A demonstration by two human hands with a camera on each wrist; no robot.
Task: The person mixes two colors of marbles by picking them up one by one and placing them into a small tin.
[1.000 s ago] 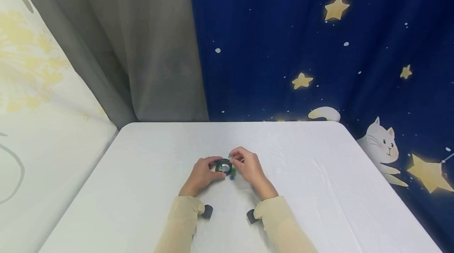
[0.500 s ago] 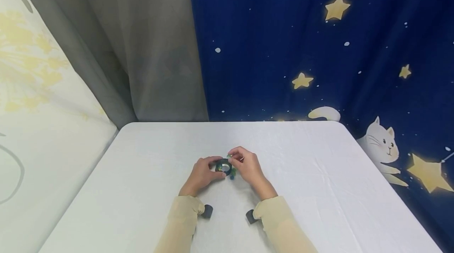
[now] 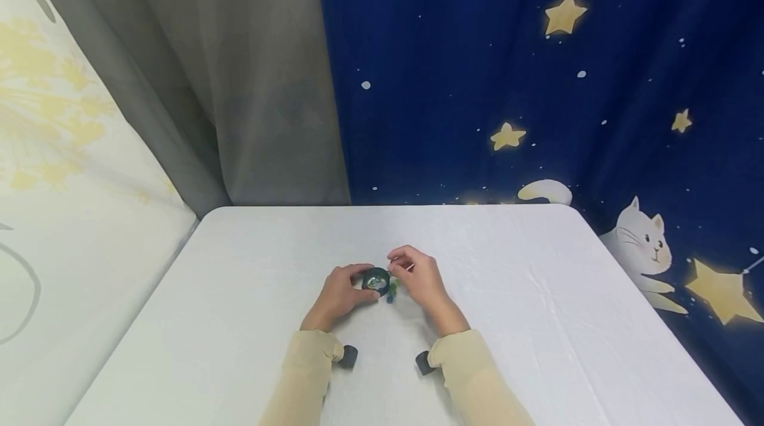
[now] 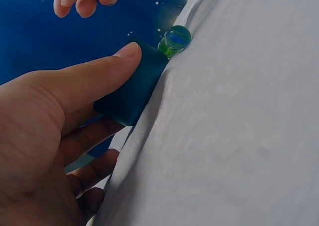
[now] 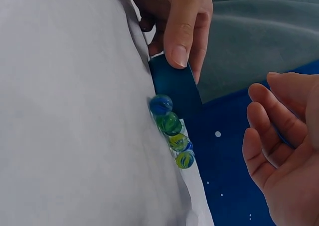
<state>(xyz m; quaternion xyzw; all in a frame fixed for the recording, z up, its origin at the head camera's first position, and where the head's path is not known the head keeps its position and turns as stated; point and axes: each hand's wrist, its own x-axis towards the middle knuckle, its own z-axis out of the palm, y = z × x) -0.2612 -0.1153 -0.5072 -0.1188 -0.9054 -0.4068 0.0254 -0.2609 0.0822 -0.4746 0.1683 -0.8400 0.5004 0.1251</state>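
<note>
My left hand (image 3: pixel 341 294) grips a small round dark-teal cup (image 4: pixel 137 86) between thumb and fingers as it stands on the table. Inside the cup, in the head view, lie a few small greenish marbles. Several glass marbles (image 5: pixel 171 123), green, blue and yellow swirled, sit in a close cluster on the cloth, just right of the cup. My right hand (image 5: pixel 291 136) hovers beside the cup with loosely bent fingers. No marble shows between its fingertips. The cup's inside is hidden from both wrist views.
A white cloth covers the table (image 3: pixel 507 280). Grey curtain (image 3: pixel 268 81) and a blue starry curtain (image 3: pixel 447 81) hang behind its far edge. Both wrists carry a small black device (image 3: pixel 349 356).
My right hand held a greenish marble at the cup's far rim; it has let go and shifted slightly right. More marbles show inside the cup. The left hand has stayed still.
</note>
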